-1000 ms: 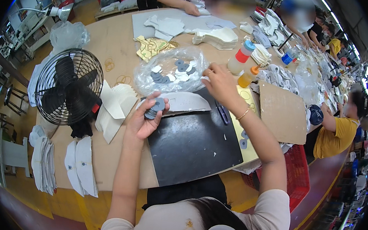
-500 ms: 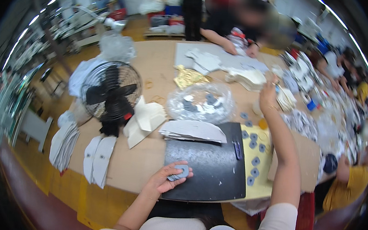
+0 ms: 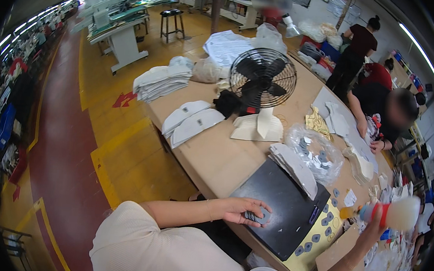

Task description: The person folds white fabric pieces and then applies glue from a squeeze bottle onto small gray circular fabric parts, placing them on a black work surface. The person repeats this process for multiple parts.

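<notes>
My left hand (image 3: 239, 210) is closed around a small stack of grey rounded pieces (image 3: 260, 216), over the near left part of a black mat (image 3: 291, 235). My right hand (image 3: 373, 230) grips a whitish squeeze bottle (image 3: 402, 213) by its red band, and lifts it above the table's right side. The bottle lies sideways in the air, its orange tip pointing left toward the mat. Several grey pieces with a hole (image 3: 316, 237) lie spread on a yellow sheet (image 3: 310, 265) beside the mat. A dark purple tool (image 3: 314, 215) rests on the mat's right edge.
White curved panels (image 3: 296, 169) are stacked at the mat's far edge, with a clear bag of grey pieces (image 3: 314, 153) beyond. A black fan (image 3: 263, 77) stands among white and cream stacks. Across the table a person (image 3: 384, 116) handles fabric. Piled pieces crowd the right side.
The view has swung to the left. My right hand, stretched forward before, now shows the bottle held up sideways. My left hand keeps its grey stack, turned more palm-down.
</notes>
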A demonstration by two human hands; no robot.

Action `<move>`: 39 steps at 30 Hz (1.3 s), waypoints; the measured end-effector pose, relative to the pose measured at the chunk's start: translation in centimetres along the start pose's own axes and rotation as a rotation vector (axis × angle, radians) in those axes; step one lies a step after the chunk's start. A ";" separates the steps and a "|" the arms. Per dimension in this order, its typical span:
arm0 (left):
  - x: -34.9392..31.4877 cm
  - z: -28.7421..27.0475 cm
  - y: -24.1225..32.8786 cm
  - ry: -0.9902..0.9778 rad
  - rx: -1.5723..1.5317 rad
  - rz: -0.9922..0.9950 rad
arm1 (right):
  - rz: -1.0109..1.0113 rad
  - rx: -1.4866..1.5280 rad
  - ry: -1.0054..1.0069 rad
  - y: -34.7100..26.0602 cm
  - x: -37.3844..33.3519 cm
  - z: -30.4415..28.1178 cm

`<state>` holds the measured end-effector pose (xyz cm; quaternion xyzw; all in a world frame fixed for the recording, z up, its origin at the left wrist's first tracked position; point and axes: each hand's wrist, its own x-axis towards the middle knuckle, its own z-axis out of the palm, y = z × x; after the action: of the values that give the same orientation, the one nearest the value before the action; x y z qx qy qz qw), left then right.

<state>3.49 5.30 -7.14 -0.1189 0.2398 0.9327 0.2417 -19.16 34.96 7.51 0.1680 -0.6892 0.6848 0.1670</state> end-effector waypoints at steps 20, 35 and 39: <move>-7.9 -4.0 -1.8 0.036 0.004 0.075 | 0.023 0.197 -0.201 -3.1 -14.7 8.4; -7.9 -5.8 1.2 0.111 -0.044 0.258 | 0.078 -0.268 -0.015 -2.9 -15.1 10.1; -6.5 -5.0 -0.4 0.100 -0.067 0.207 | -0.009 -0.350 0.018 -0.9 -15.5 5.8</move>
<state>9.82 0.50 -9.41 -0.1478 0.2314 0.9531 0.1276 -4.99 29.21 1.16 0.1332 -0.7956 0.5549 0.2032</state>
